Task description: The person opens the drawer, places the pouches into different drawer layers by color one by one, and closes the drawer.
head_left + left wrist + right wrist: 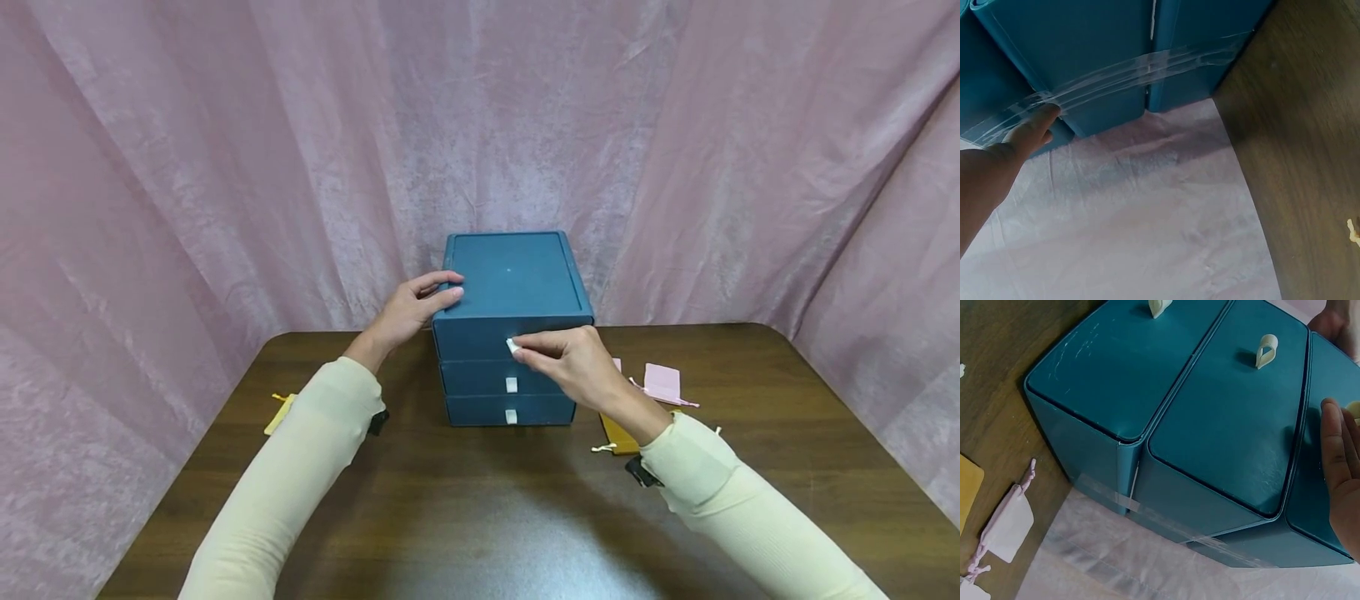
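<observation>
A blue three-drawer box (510, 279) stands at the back of the table, with a white pull tab on each drawer. My right hand (581, 362) pinches the tab (513, 346) of the top drawer between thumb and fingers. All three drawers look closed. At the box's upper left edge, my left hand (412, 308) rests with its fingertips on the top. Clear tape (1154, 67) runs along the side of the box in the left wrist view. The middle tab (512, 385) and the bottom tab (512, 417) hang untouched.
Right of the box lie a pink drawstring pouch (662, 382) and a mustard-yellow pouch (621, 437), partly hidden by my right arm. A yellow pouch (279, 415) lies at the left, partly behind my left sleeve. A pink curtain (525, 108) hangs behind the wooden table (480, 508).
</observation>
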`<state>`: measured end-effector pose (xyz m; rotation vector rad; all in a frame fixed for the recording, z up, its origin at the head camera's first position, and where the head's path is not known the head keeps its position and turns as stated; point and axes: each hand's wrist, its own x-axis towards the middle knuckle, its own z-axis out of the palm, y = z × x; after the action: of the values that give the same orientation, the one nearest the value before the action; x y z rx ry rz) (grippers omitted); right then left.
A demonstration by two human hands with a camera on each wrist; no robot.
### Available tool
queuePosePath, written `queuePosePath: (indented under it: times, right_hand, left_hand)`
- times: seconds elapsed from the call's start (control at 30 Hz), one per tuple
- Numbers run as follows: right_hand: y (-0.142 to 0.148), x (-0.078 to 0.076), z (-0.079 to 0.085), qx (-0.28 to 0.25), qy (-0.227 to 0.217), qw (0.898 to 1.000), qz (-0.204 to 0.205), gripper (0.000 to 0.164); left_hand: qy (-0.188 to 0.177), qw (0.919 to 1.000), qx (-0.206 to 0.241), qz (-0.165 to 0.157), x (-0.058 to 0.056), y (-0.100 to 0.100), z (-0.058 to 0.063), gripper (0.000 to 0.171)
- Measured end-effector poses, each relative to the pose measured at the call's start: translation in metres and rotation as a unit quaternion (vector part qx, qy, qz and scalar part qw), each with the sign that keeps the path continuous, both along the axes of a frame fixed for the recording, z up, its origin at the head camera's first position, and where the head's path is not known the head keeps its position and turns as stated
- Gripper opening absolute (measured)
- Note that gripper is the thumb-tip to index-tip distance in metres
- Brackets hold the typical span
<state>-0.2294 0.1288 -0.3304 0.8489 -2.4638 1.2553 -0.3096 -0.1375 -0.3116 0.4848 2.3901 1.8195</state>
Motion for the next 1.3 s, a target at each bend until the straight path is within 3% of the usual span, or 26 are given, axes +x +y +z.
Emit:
queuePosePath:
  times: [0.6,1.3]
  right_hand:
    - [0.001,0.0,-0.001,0.004,-0.014,1.0,0.001,0.019]
    - [0.002,0.009,0.0,-0.01,0.008,1.0,0.015,0.016]
  left_hand:
    - [0.022,0.9997,-0.002,0.003,-0.002,-0.001,-0.006,0.039]
    - [0.036,0.9991,0.02,-0.007,-0.003,-0.001,-0.006,0.036]
